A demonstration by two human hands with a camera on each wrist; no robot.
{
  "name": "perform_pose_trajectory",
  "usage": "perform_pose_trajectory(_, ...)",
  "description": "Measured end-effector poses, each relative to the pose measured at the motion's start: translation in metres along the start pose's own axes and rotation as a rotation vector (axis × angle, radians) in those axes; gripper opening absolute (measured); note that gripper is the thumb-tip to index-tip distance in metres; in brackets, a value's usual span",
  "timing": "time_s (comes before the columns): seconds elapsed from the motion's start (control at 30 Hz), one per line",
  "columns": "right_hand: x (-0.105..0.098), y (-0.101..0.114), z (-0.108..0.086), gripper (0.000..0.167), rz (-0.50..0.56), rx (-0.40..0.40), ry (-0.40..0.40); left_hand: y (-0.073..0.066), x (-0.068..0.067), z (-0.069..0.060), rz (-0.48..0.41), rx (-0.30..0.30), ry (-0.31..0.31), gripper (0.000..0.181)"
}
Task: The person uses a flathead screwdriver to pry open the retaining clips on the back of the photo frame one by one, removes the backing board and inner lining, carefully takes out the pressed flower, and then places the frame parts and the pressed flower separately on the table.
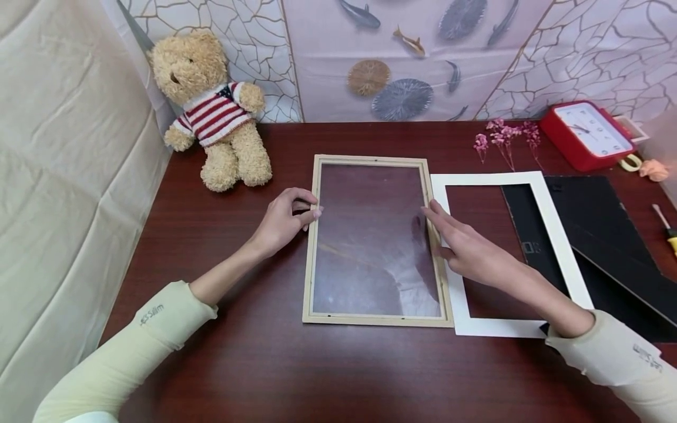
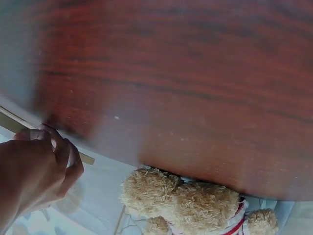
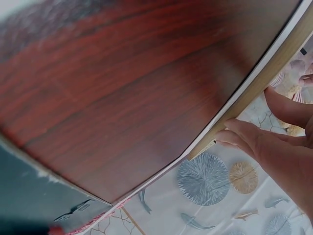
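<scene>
A light wooden picture frame (image 1: pixel 310 276) lies flat on the dark red-brown table (image 1: pixel 254 364), with a clear reflective pane (image 1: pixel 365 252) inside it. My left hand (image 1: pixel 282 220) pinches the frame's left side, thumb on top and fingers bent against the outer edge. On the opposite side, my right hand (image 1: pixel 471 247) rests its nearly straight fingers along the wooden edge, as the right wrist view also shows with the fingers (image 3: pixel 244 134). A white mat (image 1: pixel 502 328) lies directly to the right, partly under my right forearm.
Black backing board (image 1: pixel 592 205) lies partly beneath the mat at right. Behind it are a red clock (image 1: pixel 587 132) and pink dried flowers (image 1: pixel 505 138). A yellow-handled screwdriver (image 1: pixel 672 238) lies at the far right edge. At back left sits a teddy bear (image 1: pixel 217 117).
</scene>
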State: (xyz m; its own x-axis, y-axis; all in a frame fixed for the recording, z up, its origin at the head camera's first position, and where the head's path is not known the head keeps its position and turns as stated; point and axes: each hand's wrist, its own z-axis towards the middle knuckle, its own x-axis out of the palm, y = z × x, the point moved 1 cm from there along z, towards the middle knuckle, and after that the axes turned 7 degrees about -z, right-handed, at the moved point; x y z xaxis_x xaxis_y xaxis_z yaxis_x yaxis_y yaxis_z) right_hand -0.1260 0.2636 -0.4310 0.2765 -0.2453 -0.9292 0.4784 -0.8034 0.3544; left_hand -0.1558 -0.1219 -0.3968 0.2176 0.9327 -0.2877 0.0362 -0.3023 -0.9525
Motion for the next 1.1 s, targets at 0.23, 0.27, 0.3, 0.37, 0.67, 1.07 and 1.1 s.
perform_pose_trajectory(0.23,0.014,-0.02,0.002,0.104,-0.047,-0.018,-0.021,-0.003,0.006,-0.004,0.113,0.058,-0.035,0.024)
perform_pose_trajectory(0.27,0.014,-0.019,0.002,0.103,-0.047,-0.014,-0.02,-0.003,0.007,-0.004,0.126,0.056,-0.036,0.026)
perform_pose_trajectory(0.3,0.013,-0.017,0.002,0.102,-0.044,-0.007,-0.014,-0.003,0.008,-0.004,0.137,0.049,-0.037,0.027)
perform_pose_trajectory(0.37,0.009,-0.011,0.002,0.099,-0.032,0.0,-0.004,-0.005,0.008,-0.004,0.163,0.031,-0.036,0.026)
perform_pose_trajectory(0.67,-0.043,0.06,-0.005,0.084,0.054,0.047,0.07,-0.006,0.007,-0.005,0.135,-0.025,-0.016,0.024)
perform_pose_trajectory(1.07,-0.048,0.065,-0.005,0.088,0.125,0.104,0.143,-0.011,0.001,-0.004,-0.039,-0.125,0.073,0.028)
perform_pose_trajectory(1.1,-0.048,0.065,-0.005,0.088,0.126,0.105,0.142,-0.011,0.001,-0.004,-0.03,-0.121,0.083,0.027)
